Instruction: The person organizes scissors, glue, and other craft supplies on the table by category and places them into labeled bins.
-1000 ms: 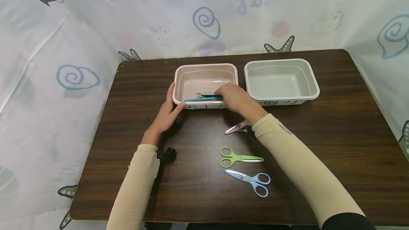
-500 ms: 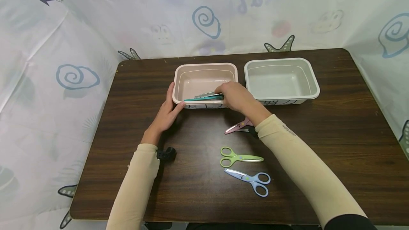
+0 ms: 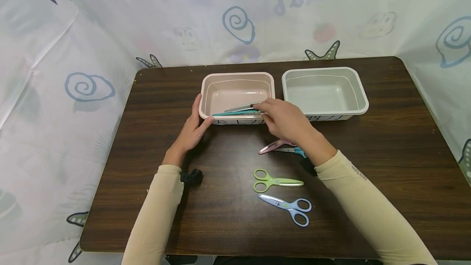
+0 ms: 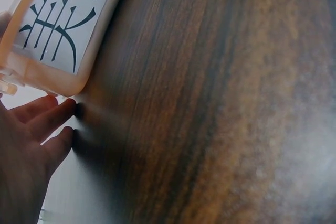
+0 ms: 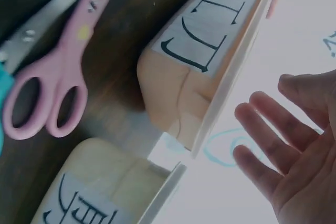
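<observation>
My left hand (image 3: 187,130) holds the near left corner of the pink plastic bin (image 3: 237,75), thumb at the front rim and fingers along its end. In the left wrist view the bin's front (image 4: 58,30) shows a paper label with black characters. Inside the bin, along its front wall, lie a slim teal item (image 3: 232,113) and a slim silver one (image 3: 237,108); their right ends are partly hidden. Over the bin's right front corner is my right hand (image 3: 285,120). In the right wrist view that hand (image 5: 294,150) has spread fingers and holds nothing.
A pale grey-green bin (image 3: 320,70) stands right of the pink one. Pink scissors (image 3: 271,147) and teal-handled scissors (image 3: 299,151) lie below my right hand. Green scissors (image 3: 274,182) and blue scissors (image 3: 285,205) lie nearer the table's front edge.
My right hand has let go of the silver item and moved up and right, out of the bin. The teal scissors have come into sight under the wrist. My left hand has stayed put.
</observation>
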{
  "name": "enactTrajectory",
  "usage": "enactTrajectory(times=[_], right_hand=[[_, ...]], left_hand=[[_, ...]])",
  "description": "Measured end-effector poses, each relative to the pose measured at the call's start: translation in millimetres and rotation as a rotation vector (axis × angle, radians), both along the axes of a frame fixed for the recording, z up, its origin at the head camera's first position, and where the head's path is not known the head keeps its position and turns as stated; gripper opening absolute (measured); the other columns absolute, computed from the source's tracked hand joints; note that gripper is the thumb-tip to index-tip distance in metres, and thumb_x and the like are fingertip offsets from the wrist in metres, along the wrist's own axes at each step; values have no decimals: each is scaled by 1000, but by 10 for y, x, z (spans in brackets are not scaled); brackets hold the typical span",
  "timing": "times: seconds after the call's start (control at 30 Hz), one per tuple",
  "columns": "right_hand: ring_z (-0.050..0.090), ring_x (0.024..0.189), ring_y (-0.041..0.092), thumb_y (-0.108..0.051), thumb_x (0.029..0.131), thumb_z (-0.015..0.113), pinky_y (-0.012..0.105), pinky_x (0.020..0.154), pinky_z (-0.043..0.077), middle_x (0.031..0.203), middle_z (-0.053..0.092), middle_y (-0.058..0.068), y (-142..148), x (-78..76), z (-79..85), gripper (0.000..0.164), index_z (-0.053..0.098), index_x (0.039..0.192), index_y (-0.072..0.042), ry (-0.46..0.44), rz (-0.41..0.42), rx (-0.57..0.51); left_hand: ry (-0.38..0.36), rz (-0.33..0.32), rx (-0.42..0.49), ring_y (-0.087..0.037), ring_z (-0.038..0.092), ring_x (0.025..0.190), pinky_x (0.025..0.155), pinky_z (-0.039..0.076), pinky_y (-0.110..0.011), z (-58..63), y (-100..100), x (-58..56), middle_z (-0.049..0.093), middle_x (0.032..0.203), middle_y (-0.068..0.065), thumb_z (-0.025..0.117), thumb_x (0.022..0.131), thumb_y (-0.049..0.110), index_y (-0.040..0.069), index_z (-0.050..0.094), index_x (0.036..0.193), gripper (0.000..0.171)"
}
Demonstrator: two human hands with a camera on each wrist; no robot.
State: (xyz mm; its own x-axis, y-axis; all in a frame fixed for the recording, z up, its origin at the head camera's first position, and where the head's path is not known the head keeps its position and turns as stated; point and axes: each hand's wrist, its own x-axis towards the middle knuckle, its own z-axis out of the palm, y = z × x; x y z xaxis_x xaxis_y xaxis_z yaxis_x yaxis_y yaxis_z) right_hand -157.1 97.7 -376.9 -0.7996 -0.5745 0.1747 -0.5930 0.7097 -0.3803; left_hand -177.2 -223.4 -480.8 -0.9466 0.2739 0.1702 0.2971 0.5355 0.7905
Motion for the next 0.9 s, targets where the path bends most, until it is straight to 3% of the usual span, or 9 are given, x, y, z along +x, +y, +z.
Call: enactTrajectory(times=[0.2, 0.43, 0.7, 0.9], right_hand=[[63, 92, 25, -12, 93, 64, 43, 78, 50, 115, 66, 6, 167, 290, -26, 36, 65, 129, -11, 62, 13, 45], [64, 87, 22, -12, 87, 72, 40, 70, 51, 113, 67, 4, 320, 584, -134, 35, 69, 122, -11, 56, 37, 80], [62, 101, 23, -16, 88, 72, 41, 80, 52, 110, 65, 4, 419, 871, -441, 33, 69, 119, -9, 22, 109, 116], [62, 94, 19, -16, 83, 76, 40, 72, 52, 102, 62, 0, 477, 1012, -666, 35, 70, 118, -11, -10, 126, 120]], left_hand=[[-10, 4, -4, -25, 38, 135, 109, 28, -53, 16, 0, -10, 23, 160, 1, 54, 100, 41, 26, 1, 159, 81], [-18, 12, -4, -25, 39, 135, 108, 28, -54, 15, 3, 3, 23, 160, 0, 55, 100, 41, 30, 1, 159, 81], [-15, 9, -14, -27, 39, 135, 108, 28, -54, 21, 19, 14, 23, 160, -1, 55, 99, 41, 30, 1, 159, 81], [-23, 6, -3, -27, 38, 136, 108, 28, -54, 26, 24, 22, 22, 160, -2, 54, 100, 39, 30, 0, 159, 81]])
